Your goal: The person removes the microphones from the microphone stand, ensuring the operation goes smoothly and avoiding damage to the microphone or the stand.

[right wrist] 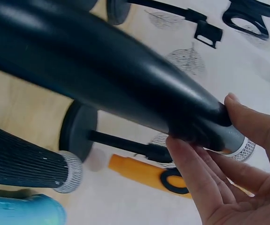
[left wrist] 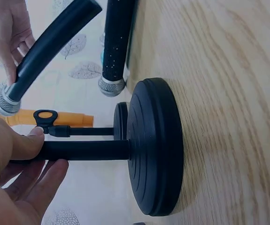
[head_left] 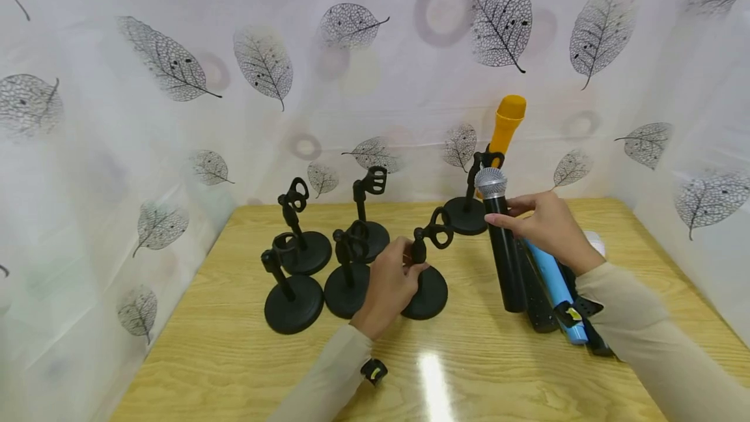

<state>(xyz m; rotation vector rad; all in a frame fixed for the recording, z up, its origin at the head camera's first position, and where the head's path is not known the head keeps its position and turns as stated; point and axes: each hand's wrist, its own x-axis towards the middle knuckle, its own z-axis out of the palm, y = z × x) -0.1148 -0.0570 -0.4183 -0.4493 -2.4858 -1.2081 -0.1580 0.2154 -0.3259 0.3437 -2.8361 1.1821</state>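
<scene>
My right hand (head_left: pixel 541 226) pinches a black microphone (head_left: pixel 505 259) with a silver mesh head just below that head. The microphone is held upright, slightly tilted, above the table. My left hand (head_left: pixel 391 285) grips the post of a black microphone stand (head_left: pixel 426 295), whose round base rests on the table. In the left wrist view, thumb and fingers close around the stand's post (left wrist: pixel 88 150). The stand's ring-shaped clip (head_left: pixel 439 229) holds nothing. Behind the black microphone, an orange microphone (head_left: pixel 507 124) sits in the clip of another stand (head_left: pixel 465 217).
Several black stands with empty clips group left of my left hand, including a front-left stand (head_left: pixel 293 305). Beneath my right forearm lie a blue microphone (head_left: pixel 551 272), a speckled black microphone (head_left: pixel 538 305) and another dark one. A leaf-patterned curtain (head_left: pixel 398 103) borders the wooden table (head_left: pixel 234 370).
</scene>
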